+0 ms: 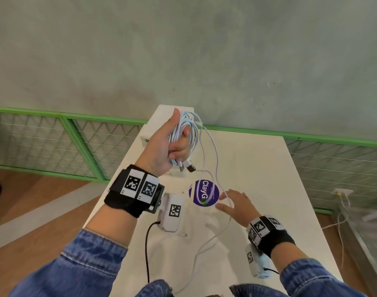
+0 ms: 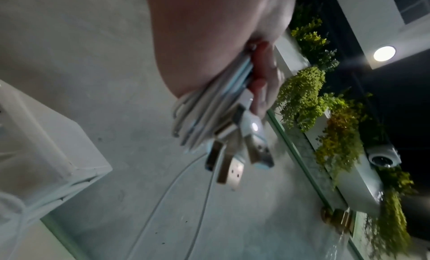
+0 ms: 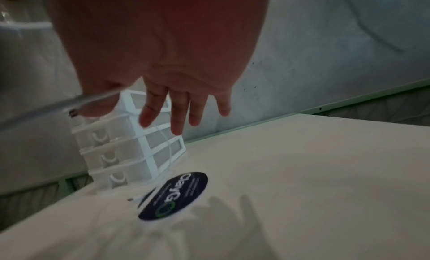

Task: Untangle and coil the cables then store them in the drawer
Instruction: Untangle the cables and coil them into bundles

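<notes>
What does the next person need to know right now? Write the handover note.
Left hand: raised, grips the coiled white cables, USB plugs hanging below.
Right hand: open, fingers spread just above the table beside the purple sticker, over a loose cable strand.
Drawer unit: at the table's far edge, drawers look closed.
Done: most of the coiling.
Left: wind in the trailing strand, open a drawer, store the bundle.

So there's a white table [image 1: 258, 168] with a small white drawer unit [image 3: 139, 149] standing at its far left corner. A round purple ClayGo sticker [image 1: 203, 192] sits right in front of it, and one loose white cable [image 1: 213, 236] trails across the tabletop.
</notes>
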Tool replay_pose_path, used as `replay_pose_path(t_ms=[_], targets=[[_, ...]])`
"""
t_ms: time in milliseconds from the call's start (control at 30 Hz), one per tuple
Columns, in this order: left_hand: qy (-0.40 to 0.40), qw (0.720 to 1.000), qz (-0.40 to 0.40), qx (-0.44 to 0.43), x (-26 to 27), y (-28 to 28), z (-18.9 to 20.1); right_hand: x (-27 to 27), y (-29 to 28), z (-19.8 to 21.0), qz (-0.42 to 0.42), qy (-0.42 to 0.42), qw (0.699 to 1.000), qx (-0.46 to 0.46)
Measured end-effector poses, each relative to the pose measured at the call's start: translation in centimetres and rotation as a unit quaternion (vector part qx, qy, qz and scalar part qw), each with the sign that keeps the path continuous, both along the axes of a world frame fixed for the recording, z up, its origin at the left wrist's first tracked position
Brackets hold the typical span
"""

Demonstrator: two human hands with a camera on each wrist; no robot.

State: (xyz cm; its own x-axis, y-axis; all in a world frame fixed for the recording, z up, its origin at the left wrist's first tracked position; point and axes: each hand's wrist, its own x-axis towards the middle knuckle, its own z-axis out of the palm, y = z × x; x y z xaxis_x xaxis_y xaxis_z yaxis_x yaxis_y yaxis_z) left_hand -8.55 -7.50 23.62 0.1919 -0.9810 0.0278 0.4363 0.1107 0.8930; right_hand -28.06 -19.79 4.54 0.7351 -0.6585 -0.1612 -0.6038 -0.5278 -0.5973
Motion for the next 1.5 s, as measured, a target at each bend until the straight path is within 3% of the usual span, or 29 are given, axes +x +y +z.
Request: replay_pose_path(t_ms=[67, 167, 367, 500, 600, 800, 1067, 1200, 1300, 1500], targets=[[-0.028, 0.999, 0.015, 0.030, -0.3, 0.0, -0.3, 0.0, -0.2, 0.9, -0.053, -0.065, 0.996, 0.037], [-0.078, 0.993, 0.039, 0.084, -0.7, 0.0, -0.9, 0.2, -0.4, 3.8, -0.127, -0.218, 0.964, 0.089], [-0.119, 0.982, 0.045, 0.140, -1.6, -0.1, -1.6, 1.8, 0.4, 8.9, -0.114, -0.364, 0.923, 0.050], [-0.139, 0.978, -0.002, 0.154, -2.4, -0.1, -1.7, 3.4, 1.6, 10.2, -0.036, -0.298, 0.954, -0.014], [-0.139, 0.978, -0.059, 0.143, -3.2, 0.1, -1.9, 4.6, 2.4, 10.2, 0.008, -0.279, 0.960, -0.012], [-0.035, 0.994, -0.069, 0.079, -3.2, 0.1, -1.1, 4.8, 3.4, 7.8, 0.010, -0.260, 0.966, -0.001], [0.083, 0.995, 0.060, -0.015, -2.9, -1.0, -1.3, 5.1, 4.3, 5.9, 0.031, -0.209, 0.977, 0.021], [0.121, 0.975, 0.173, -0.066, -1.7, -1.3, -0.3, 4.5, 5.2, 4.8, 0.065, -0.142, 0.988, 0.006], [0.150, 0.950, 0.259, -0.086, -0.8, -1.3, -0.2, 4.2, 5.7, 4.9, 0.082, -0.142, 0.986, 0.012], [0.019, 0.925, 0.366, -0.100, -0.2, -1.2, -1.8, 4.3, 6.0, 5.5, 0.117, -0.127, 0.985, -0.007]])
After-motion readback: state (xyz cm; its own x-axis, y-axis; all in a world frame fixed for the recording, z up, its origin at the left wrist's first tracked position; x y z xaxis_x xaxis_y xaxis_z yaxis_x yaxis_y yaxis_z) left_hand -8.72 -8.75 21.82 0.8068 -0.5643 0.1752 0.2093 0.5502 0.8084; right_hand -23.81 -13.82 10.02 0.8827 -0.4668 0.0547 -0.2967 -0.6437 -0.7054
